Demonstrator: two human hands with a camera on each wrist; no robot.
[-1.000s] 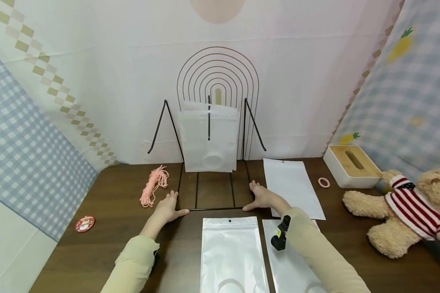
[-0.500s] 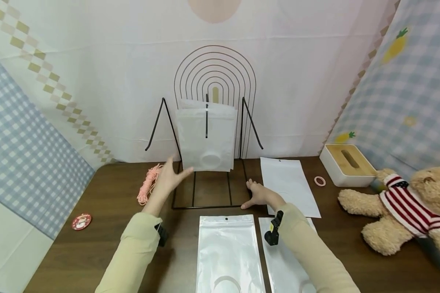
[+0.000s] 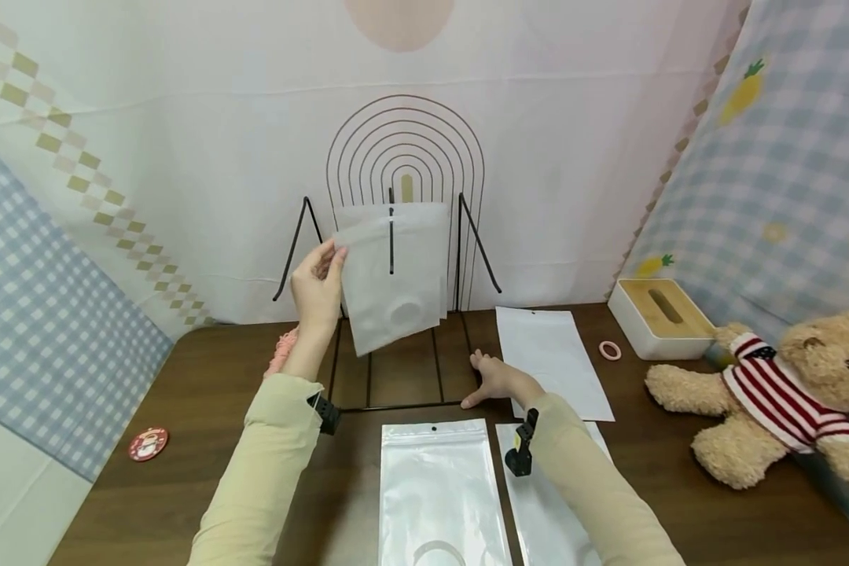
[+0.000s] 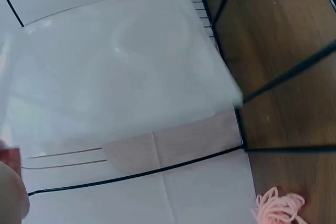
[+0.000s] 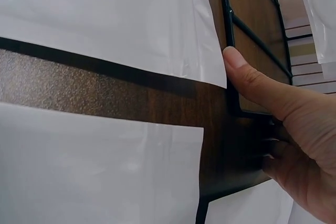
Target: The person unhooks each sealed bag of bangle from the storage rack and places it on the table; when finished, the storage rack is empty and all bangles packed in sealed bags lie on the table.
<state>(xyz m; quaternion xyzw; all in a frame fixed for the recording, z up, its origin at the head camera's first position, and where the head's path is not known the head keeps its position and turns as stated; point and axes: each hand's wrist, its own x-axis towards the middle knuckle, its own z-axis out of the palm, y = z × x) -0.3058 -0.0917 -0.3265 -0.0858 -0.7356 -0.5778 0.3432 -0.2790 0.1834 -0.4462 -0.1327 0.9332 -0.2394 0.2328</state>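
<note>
Your left hand [image 3: 317, 284] is raised, pinching the upper corner of one frosted pouch [image 3: 394, 284] hanging on the black wire rack [image 3: 460, 259]. Your right hand [image 3: 494, 380] rests flat, fingers relaxed, against the rack's base corner. Three more pouches lie around it.

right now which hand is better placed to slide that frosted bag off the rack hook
Probably the left. The left hand already pinches the frosted bag by its upper left corner, tilting it on the hook, while the right hand rests low on the wire rack base, steadying it.
</note>
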